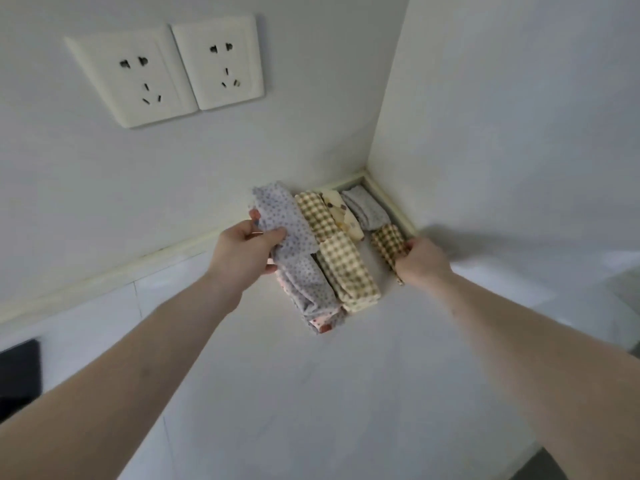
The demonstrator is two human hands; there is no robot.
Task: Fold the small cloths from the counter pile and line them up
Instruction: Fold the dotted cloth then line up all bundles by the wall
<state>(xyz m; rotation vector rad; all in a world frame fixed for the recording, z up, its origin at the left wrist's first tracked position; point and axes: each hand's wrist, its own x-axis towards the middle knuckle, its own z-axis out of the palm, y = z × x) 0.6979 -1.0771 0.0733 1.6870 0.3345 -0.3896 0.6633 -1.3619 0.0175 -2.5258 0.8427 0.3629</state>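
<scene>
Bench: white, set in a wall corner. Folded small cloths are lined up against the corner, touching one another. Left hand is seen gripping a grey dotted cloth at the left end of the row. Right hand is seen pinching a brown checked cloth at the right end.

Judgement: both end pieces should be pressed inward and squared to the neighbours, folds kept shut.

Right fingertips are hidden behind the cloth. The unfolded pile is not in view. Layers under the grey cloth cannot be counted.
</scene>
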